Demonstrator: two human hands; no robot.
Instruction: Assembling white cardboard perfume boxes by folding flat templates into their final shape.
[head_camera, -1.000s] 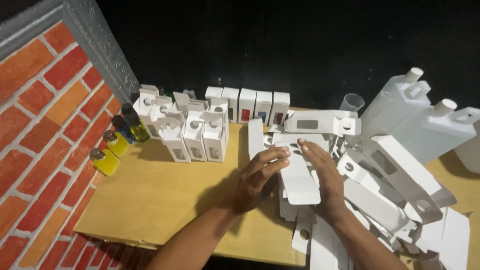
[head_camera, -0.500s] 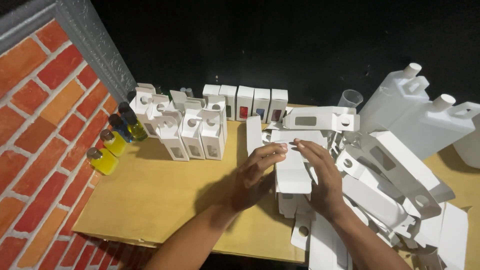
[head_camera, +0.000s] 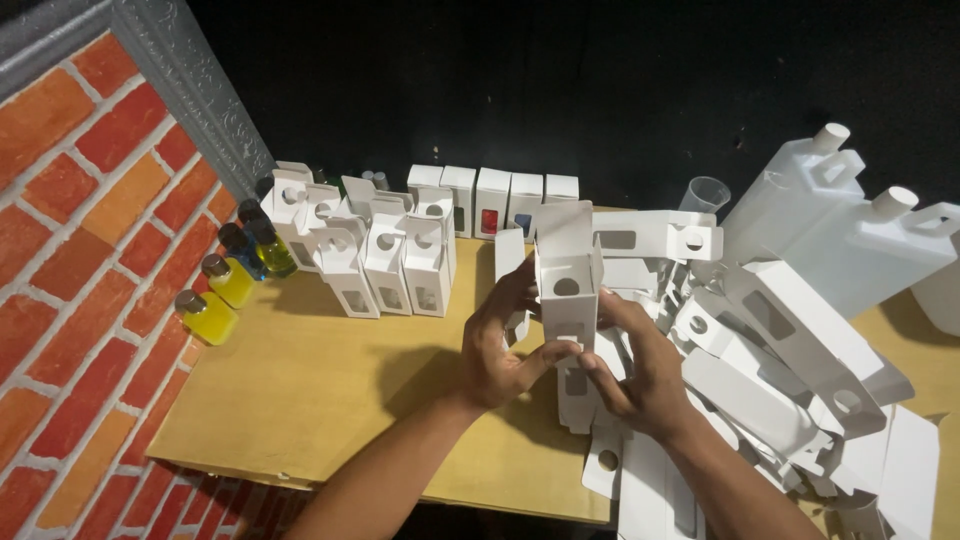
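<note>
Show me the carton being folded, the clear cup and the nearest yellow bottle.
white carton (head_camera: 566, 268), head view, on its front panel near the round hole.
clear cup (head_camera: 706, 194), head view, on its rim.
yellow bottle (head_camera: 210, 320), head view, on its yellow body.

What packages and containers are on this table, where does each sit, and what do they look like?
Half-folded box: white card, round hang hole, held upright in left hand and right hand.
Assembled boxes: white, windowed, standing in rows at the back left.
Flat blanks: white pile, right side.
Small bottles: yellow and blue liquid, by the brick wall.
Jugs: white plastic, handled, far right.
</note>
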